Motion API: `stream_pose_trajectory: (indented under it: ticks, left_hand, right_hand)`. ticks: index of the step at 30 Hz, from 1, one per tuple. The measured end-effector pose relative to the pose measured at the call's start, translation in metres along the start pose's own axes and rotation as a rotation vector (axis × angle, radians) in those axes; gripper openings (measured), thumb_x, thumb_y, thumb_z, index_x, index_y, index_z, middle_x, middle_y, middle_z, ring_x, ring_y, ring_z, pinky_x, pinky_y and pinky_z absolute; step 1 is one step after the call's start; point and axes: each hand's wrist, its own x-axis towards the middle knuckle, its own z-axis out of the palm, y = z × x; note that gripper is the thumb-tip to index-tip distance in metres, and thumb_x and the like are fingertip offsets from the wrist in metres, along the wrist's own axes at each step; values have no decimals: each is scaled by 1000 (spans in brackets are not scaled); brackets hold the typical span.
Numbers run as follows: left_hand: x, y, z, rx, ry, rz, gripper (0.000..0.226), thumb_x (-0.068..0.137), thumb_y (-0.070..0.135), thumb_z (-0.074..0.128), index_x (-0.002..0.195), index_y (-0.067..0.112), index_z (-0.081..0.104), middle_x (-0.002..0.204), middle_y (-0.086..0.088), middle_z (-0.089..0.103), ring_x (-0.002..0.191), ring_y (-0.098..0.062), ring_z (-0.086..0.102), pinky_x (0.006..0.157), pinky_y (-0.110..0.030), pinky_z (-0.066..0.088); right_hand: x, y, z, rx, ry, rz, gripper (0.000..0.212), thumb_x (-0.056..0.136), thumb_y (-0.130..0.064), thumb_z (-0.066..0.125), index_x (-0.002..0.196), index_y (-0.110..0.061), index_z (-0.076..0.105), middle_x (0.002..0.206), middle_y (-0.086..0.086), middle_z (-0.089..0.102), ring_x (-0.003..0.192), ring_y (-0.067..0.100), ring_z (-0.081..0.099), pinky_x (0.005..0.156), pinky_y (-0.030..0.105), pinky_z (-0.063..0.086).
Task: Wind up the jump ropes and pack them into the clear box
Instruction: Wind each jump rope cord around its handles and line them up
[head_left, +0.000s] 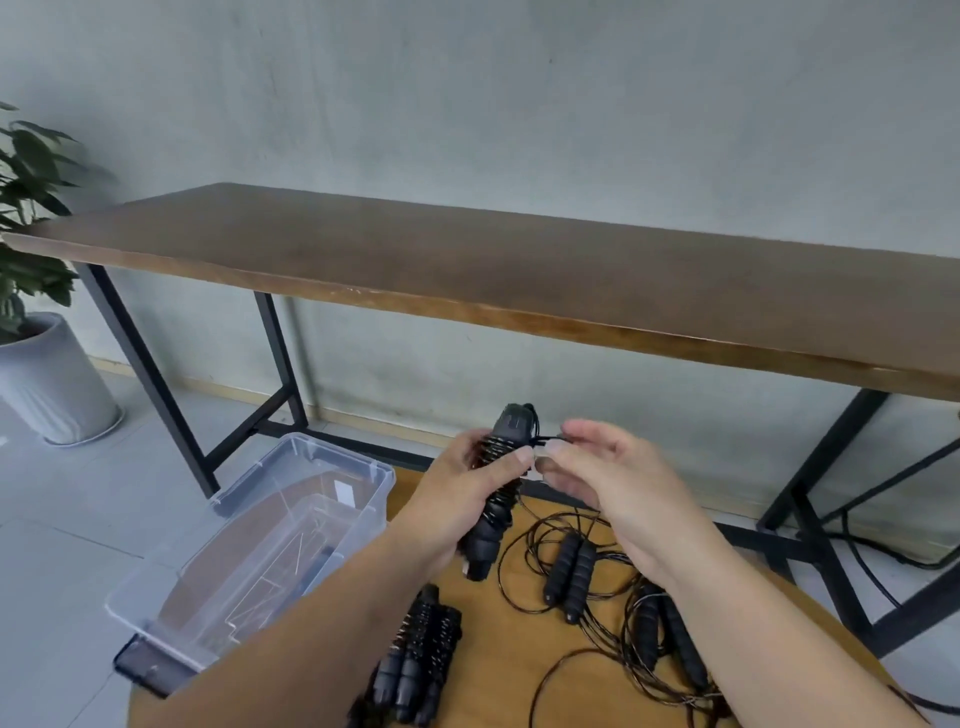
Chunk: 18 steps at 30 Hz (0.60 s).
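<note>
Head view: only one view is supplied. At centre frame, the left hand (457, 499) is wrapped around a jump rope bundle (496, 488), its two black handles held together with cord coiled around them. The bundle is held in the air, tilted, its upper end towards the top of the frame. The right hand (597, 473) pinches the free cord end (545, 441) between thumb and fingertips, just beside the upper part of the bundle. Both grips are therefore closed on the rope: the left around the handles, the right on the cord.

Lower centre, a wound bundle (421, 654) lies on the round wooden surface (498, 660). Lower right of centre, two unwound ropes lie on the same surface: one handle pair (571, 571) and another handle pair (670, 639), surrounded by loose cord loops (597, 654) that overlap each other.

At lower left, the clear box (249, 561) sits at the surface edge, open. No rope is visible inside, though reflections obscure its floor.

Handling judgement: the handles appear rigid and ribbed, offering a secure hold at mid-length. The cord appears thin, light and springy; it is likely to uncoil if released before the end is secured. The loose loops may tangle, so lift each remaining rope by its handles, not by the cord.
</note>
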Motion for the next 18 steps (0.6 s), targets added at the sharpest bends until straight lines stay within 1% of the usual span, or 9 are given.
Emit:
stream_pose_trajectory:
  ticks: [1,2,4,6,8,11,13,15,18]
  left_hand:
    - [2,1,-2,31,37,17,62,66,58,81,117,31,57,110,3,69,99,-15,68,88,-39,56]
    - [4,0,-3,40,45,18,62,69,63,77,118,32,55,113,4,68,103,-15,67,93,-41,55]
    - [7,-2,-7,23,25,-12,63,76,70,66,122,29,56,116,0,68,107,-17,66,97,-43,53]
    - [10,-10,-12,-3,35,-69,63,76,71,57,121,27,60,116,-7,69,108,-23,67,98,-49,52]
    - [8,-21,-14,-20,46,-87,53,82,62,51,120,27,61,115,-9,69,108,-26,66,97,-53,52]
    - [5,-45,-17,-26,33,-120,36,96,48,47,124,28,59,117,-4,69,109,-18,66,96,-43,53]
    - [-1,-57,-16,-36,31,-157,25,102,40,44,122,33,58,116,0,69,108,-14,66,93,-37,54]
    - [-5,-71,-16,-9,57,-205,20,103,35,44,116,39,59,117,1,68,109,-15,64,98,-40,52]
    - [-15,-99,-12,62,69,-274,30,97,41,48,124,37,58,131,-1,58,118,-19,59,103,-42,48]
  right_hand:
    - [2,2,8,65,-5,31,44,88,-30,71,130,-22,57,120,-5,65,96,9,70,93,30,55]
    - [5,7,15,39,-4,36,49,88,-38,69,133,-25,56,124,-6,64,101,9,68,96,34,53]
    - [8,18,25,-80,0,16,44,89,-51,63,130,-36,57,125,-10,63,108,10,64,98,36,49]
    - [7,27,32,-112,23,-1,30,91,-50,59,121,-42,60,120,-11,66,105,10,65,97,35,48]
    - [8,37,36,-122,20,-1,18,93,-46,59,110,-49,61,115,-9,67,101,11,66,96,36,50]
    - [12,58,41,-148,2,24,16,92,-43,59,96,-58,57,105,-10,69,98,13,66,92,41,54]
    - [13,77,43,-130,8,88,18,92,-41,61,102,-55,56,101,-7,70,94,15,68,90,45,55]
    - [12,99,45,-84,-6,168,23,92,-37,62,110,-50,56,100,-3,70,93,18,69,90,46,55]
    - [4,133,51,-22,-48,299,24,90,-32,67,111,-42,60,98,-2,73,94,16,70,92,45,55]
